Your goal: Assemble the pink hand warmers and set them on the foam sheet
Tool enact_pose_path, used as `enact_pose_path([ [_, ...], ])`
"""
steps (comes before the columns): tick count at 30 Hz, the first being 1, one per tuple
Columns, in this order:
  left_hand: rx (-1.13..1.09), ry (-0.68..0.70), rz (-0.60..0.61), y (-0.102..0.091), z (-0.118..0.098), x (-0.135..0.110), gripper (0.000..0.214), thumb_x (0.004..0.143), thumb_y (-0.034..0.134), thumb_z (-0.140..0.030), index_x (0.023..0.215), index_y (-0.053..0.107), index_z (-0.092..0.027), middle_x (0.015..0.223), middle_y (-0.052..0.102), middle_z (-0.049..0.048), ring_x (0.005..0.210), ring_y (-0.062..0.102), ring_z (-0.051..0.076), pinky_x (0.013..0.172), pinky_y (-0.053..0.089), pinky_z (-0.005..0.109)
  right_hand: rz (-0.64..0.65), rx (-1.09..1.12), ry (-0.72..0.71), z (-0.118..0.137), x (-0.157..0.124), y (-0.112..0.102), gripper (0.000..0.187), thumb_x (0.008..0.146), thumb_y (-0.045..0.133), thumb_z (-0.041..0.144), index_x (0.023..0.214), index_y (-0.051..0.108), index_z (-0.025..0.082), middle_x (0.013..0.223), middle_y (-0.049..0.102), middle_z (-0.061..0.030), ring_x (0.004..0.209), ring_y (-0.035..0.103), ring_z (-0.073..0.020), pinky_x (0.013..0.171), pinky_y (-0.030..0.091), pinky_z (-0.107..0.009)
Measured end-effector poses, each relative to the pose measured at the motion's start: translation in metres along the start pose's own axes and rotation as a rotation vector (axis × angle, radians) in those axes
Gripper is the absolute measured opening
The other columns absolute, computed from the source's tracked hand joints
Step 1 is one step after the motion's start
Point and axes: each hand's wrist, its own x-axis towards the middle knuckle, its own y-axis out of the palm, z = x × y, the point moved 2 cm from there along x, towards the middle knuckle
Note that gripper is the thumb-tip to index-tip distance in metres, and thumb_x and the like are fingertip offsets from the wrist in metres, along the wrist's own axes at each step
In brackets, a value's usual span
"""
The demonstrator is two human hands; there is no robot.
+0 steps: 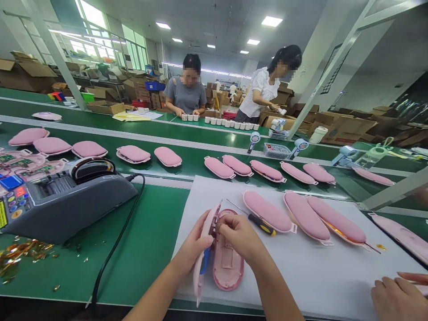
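Note:
My left hand (195, 243) grips one pink shell half (204, 258) held on edge, with a blue part inside it. The other pink half (228, 265) lies open on the white sheet (310, 272). My right hand (238, 234) is closed in a pinch at the top of the open pink case, on something too small to make out. A screwdriver (257, 219) with a black and yellow handle lies just right of my right hand. Three closed pink cases (306, 216) lie beyond it on the sheet.
A grey tape dispenser machine (63, 196) with a black cable (117, 243) sits at left, gold scraps beside it. Several pink cases line the green conveyor (187, 156). Another person's hand (397, 296) rests at the lower right. Two people work across the line.

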Motion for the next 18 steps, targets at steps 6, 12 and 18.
enact_pose_path([
  [6, 0.074, -0.038, -0.021, 0.005, -0.006, 0.003, 0.080, 0.069, 0.071, -0.051, 0.140, 0.045, -0.022, 0.143, 0.050, 0.0086, 0.134, 0.039, 0.036, 0.113, 0.028, 0.045, 0.004, 0.047, 0.029, -0.003, 0.000, 0.002, 0.009, 0.060, 0.042, 0.026, 0.054, 0.044, 0.020, 0.055, 0.042, 0.0042, 0.053, 0.037, -0.0098, 0.050, 0.029, -0.023],
  [12, 0.225, -0.032, -0.073, 0.000, -0.005, -0.002, 0.084, 0.068, 0.071, -0.055, 0.141, 0.045, -0.021, 0.146, 0.047, 0.0092, 0.138, 0.033, 0.038, 0.116, 0.024, 0.047, -0.061, -0.021, 0.014, 0.001, -0.006, 0.003, 0.007, 0.062, 0.043, 0.020, 0.056, 0.041, 0.021, 0.056, 0.040, 0.0051, 0.053, 0.037, -0.0099, 0.049, 0.027, -0.023],
  [18, 0.283, -0.072, -0.227, -0.003, 0.003, -0.002, 0.076, 0.070, 0.068, -0.055, 0.137, 0.050, -0.022, 0.147, 0.045, 0.0071, 0.139, 0.033, 0.033, 0.118, 0.021, 0.044, -0.091, -0.079, 0.054, 0.003, -0.003, 0.007, 0.009, 0.064, 0.044, 0.013, 0.058, 0.045, 0.020, 0.053, 0.043, 0.0056, 0.051, 0.041, -0.0100, 0.048, 0.029, -0.022],
])
